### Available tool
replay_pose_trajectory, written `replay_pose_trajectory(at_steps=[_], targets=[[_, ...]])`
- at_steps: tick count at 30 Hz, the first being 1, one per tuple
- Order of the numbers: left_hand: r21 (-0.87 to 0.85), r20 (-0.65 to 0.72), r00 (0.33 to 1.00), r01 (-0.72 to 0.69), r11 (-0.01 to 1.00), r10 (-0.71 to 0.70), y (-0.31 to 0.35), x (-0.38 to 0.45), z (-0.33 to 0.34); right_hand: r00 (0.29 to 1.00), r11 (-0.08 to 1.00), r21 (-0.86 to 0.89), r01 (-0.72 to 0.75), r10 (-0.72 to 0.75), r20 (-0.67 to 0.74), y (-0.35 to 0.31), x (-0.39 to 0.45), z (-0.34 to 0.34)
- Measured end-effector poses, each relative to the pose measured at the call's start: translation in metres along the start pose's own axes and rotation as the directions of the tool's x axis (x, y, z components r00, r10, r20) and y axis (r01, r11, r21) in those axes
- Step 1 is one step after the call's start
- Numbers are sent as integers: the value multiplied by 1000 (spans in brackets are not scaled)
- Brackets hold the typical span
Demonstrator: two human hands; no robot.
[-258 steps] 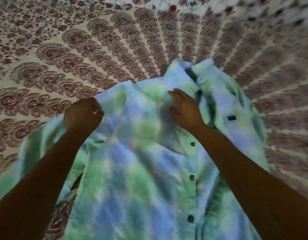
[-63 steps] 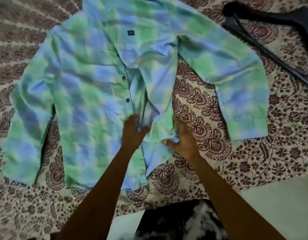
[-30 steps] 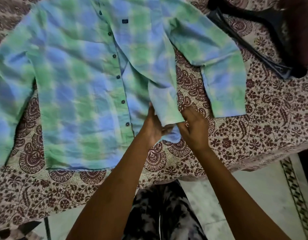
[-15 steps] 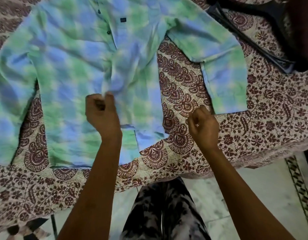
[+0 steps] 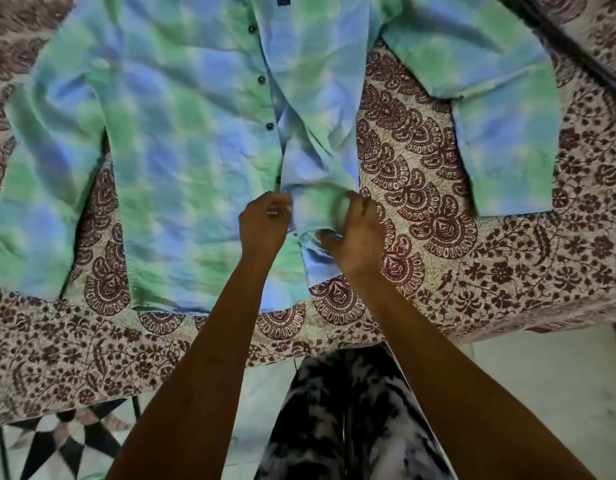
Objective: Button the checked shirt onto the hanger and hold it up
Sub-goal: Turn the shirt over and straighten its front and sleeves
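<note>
The shirt (image 5: pixel 182 140) is spread flat on the bedsheet (image 5: pixel 438 209), front side up, collar end pointing to 12 o'clock and hem toward 6. It's a soft green and blue check, a bit washed-out looking. One sleeve lies out at 9 o'clock, the other at about 2 o'clock with its cuff hanging down toward 3. A row of dark buttons (image 5: pixel 261 79) runs down the middle, and the front edges are still apart lower down, so the bottom isn't done up.

Both hands are working right at the lower part of the front, near the centre of the view. The left hand (image 5: pixel 263 225) has its fingers curled in and is pinching the button-side edge of the shirt. The right hand (image 5: pixel 356 233) is just beside it at 3 o'clock from the left one, fingers bent round the other front panel, bunching the cloth a little. The hands are near each other but not touching, with a strip of shirt between them.

The hanger (image 5: pixel 569 50) is only partly in view up at 1 o'clock, a dark bar lying on the sheet, well apart from the hands and just beside the far sleeve. It's not in the shirt.

Down at 6 o'clock you can see the person's patterned trousers (image 5: pixel 337 420) and a pale floor (image 5: pixel 541 382).
</note>
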State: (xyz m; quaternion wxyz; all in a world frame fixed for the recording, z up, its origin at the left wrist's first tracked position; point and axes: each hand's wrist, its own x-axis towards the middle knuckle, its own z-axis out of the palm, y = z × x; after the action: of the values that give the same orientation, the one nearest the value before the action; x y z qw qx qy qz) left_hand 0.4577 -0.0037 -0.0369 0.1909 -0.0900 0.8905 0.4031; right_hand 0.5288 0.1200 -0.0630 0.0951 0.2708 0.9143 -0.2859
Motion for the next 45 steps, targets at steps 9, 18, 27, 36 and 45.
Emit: replay_pose_trajectory(at_steps=[9,18,27,36,45], targets=[[159,455,885,-191,969,100,-12,2,10,976,936,286,205,-172,-136,11,12,-33],[-126,-102,915,-401,908,390,27,-24,-1,929,842,441,312,-174,-325,-14,-6,-71],[270,42,731,-665,697,681,21,-41,-62,869,959,282,-10,148,-472,5,16,-73],[298,-366,804,-377,877,469,-20,-39,-83,855,744,668,-7,351,-382,27,15,-76],[476,399,762,-648,594,511,-62,-40,-69,930,960,-281,-14,-91,-357,108,-4,-84]])
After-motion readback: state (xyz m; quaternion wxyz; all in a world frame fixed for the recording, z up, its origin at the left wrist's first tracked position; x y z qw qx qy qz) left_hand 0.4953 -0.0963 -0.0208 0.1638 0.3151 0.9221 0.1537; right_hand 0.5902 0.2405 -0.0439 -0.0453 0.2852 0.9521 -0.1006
